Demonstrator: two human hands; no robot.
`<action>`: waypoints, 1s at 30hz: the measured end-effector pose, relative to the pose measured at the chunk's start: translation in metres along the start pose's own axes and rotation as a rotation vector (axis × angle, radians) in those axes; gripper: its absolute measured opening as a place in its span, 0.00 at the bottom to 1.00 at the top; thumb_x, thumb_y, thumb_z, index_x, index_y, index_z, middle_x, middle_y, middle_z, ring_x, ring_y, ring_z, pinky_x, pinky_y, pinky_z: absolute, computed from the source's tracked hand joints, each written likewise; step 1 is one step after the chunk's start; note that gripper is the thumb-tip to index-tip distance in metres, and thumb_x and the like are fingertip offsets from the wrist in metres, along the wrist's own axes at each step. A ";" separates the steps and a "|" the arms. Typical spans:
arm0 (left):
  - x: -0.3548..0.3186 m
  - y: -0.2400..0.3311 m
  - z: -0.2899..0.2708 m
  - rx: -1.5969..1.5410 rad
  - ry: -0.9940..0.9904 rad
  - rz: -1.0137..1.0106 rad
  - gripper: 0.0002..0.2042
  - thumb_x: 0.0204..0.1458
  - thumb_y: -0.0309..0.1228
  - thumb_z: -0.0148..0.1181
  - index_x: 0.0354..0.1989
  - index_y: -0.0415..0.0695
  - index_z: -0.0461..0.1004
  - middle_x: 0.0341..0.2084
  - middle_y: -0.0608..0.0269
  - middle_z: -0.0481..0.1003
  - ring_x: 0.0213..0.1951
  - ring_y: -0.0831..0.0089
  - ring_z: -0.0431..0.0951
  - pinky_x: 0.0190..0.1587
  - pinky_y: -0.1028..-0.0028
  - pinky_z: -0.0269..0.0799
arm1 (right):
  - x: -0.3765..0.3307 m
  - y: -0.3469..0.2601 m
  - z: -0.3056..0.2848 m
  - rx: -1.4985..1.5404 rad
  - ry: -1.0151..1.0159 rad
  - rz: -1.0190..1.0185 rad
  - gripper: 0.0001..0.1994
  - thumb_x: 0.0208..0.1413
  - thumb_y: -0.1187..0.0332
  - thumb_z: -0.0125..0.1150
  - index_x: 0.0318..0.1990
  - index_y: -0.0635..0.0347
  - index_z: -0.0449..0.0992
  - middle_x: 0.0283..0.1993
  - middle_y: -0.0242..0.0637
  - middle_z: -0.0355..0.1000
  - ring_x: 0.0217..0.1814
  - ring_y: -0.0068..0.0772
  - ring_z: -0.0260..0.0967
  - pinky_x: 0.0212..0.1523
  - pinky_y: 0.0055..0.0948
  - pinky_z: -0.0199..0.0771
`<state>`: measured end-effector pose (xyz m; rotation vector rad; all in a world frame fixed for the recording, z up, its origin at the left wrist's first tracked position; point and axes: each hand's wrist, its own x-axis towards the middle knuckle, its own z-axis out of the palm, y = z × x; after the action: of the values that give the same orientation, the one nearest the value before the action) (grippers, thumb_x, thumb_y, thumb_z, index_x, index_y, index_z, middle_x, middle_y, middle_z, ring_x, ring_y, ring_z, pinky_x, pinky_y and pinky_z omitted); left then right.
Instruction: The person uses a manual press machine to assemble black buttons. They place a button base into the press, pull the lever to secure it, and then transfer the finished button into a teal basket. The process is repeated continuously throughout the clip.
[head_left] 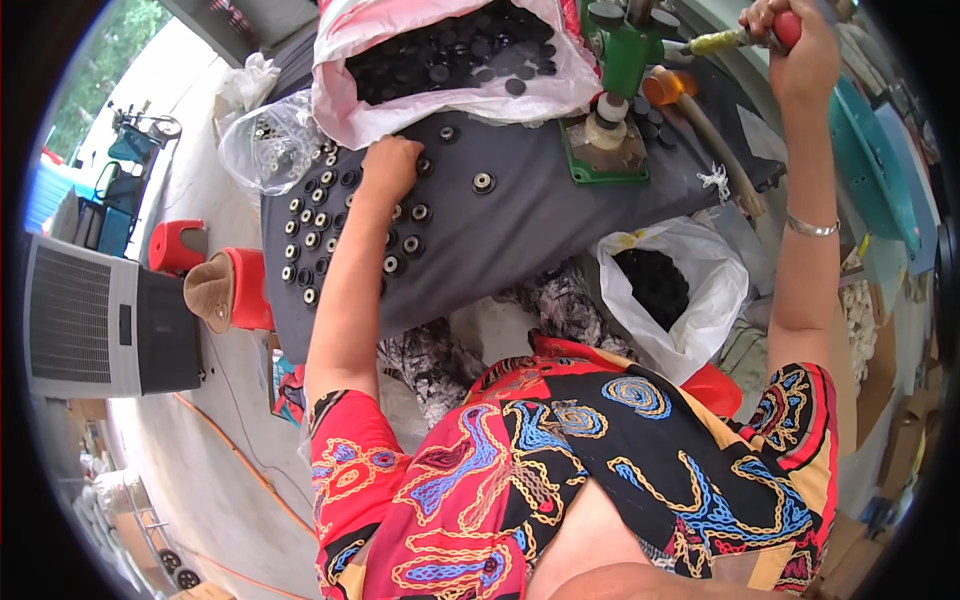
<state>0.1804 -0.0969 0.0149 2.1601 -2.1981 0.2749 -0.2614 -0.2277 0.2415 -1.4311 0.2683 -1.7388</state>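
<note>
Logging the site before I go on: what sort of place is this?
Probably a small workshop: a green press, its lever gripped by the right hand, stands on a cloth-covered table; small round parts lie near the left hand, and a sack holds many black discs.

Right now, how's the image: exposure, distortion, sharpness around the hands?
Head view: corners vignetted black; bright ground at upper left washed out; air cooler near the left rim looks skewed; black parts in the white bag merge darkly; left hand and right hand show no obvious blur.
</note>
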 end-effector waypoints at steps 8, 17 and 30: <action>-0.012 0.050 -0.028 -0.461 0.420 -0.113 0.17 0.40 0.28 0.65 0.43 0.43 0.76 0.27 0.55 0.76 0.29 0.62 0.77 0.35 0.65 0.74 | -0.015 -0.010 0.024 -0.235 0.025 -0.153 0.14 0.60 0.62 0.47 0.25 0.59 0.67 0.17 0.35 0.63 0.18 0.30 0.63 0.24 0.27 0.66; -0.045 0.121 0.004 -0.871 0.573 -0.245 0.14 0.47 0.25 0.63 0.45 0.44 0.82 0.37 0.55 0.79 0.36 0.61 0.79 0.42 0.67 0.74 | -0.014 -0.016 0.028 -0.243 0.031 -0.103 0.14 0.60 0.63 0.47 0.25 0.60 0.68 0.16 0.36 0.63 0.16 0.30 0.63 0.20 0.26 0.65; -0.052 0.127 0.023 -0.475 0.533 -0.159 0.14 0.47 0.28 0.66 0.44 0.50 0.83 0.40 0.57 0.79 0.45 0.61 0.76 0.47 0.62 0.66 | -0.002 -0.003 0.010 0.072 0.025 0.000 0.13 0.60 0.64 0.45 0.25 0.58 0.67 0.17 0.36 0.63 0.17 0.30 0.62 0.25 0.29 0.69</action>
<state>0.0578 -0.0479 -0.0274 1.7356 -1.5946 0.2509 -0.2537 -0.2213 0.2448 -1.3591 0.2171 -1.7497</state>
